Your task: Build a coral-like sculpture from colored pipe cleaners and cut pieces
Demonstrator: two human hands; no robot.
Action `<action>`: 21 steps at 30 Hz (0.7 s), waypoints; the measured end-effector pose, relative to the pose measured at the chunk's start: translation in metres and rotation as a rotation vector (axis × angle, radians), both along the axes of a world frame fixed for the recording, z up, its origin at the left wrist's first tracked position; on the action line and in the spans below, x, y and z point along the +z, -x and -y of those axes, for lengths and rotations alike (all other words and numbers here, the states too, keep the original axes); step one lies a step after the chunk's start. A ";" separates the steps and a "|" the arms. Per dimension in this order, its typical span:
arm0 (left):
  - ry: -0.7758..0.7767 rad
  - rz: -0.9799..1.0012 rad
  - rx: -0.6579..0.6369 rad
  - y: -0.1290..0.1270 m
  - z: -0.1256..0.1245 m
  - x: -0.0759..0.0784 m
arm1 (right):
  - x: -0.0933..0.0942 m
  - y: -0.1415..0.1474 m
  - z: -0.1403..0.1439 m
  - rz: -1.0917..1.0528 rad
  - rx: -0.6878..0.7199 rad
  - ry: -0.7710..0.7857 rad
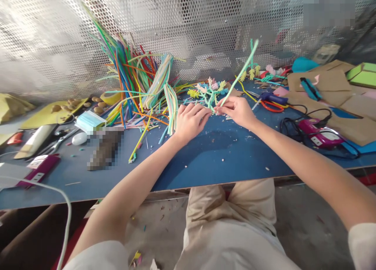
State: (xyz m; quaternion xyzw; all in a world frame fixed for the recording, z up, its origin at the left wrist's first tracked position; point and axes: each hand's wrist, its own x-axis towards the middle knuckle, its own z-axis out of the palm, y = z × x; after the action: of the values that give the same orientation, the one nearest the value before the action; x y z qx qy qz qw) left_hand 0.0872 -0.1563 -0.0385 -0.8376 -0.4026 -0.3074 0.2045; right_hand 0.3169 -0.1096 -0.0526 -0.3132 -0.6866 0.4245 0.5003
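My left hand is closed, its fingertips pinched at the lower end of a branching pipe cleaner piece. That piece has mint green stems and small pink, yellow and blue tips. Just to the right, my right hand pinches the bottom of a long light green pipe cleaner, which slants up and to the right. Both sets of fingertips nearly meet above the blue table; the exact contact between them is hidden. Beside my left hand lies a bundle of pastel pipe cleaners.
A large heap of coloured pipe cleaners leans against the perforated metal panel. Orange-handled scissors, a blue glue gun and a magenta power strip lie right. A face mask and a white mouse are left.
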 end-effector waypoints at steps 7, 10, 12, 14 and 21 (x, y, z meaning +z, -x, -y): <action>0.024 -0.031 0.000 0.004 -0.003 0.000 | -0.003 0.005 0.002 -0.094 -0.042 0.062; 0.034 -0.030 0.003 0.005 -0.004 -0.002 | -0.004 0.007 0.003 -0.084 -0.035 0.104; 0.027 -0.033 0.004 0.006 -0.006 -0.004 | -0.005 0.009 0.003 -0.087 -0.011 0.136; 0.022 -0.042 0.003 0.006 -0.007 -0.006 | -0.007 0.010 0.003 -0.088 0.015 0.148; 0.010 -0.052 0.015 0.006 -0.008 -0.007 | -0.010 0.009 0.001 -0.058 0.051 0.090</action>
State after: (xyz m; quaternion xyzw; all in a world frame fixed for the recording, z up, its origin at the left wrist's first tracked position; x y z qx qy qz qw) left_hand 0.0811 -0.1483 -0.0459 -0.8433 -0.4051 -0.2819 0.2129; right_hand 0.3082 -0.1103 -0.0625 -0.3053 -0.6599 0.4765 0.4943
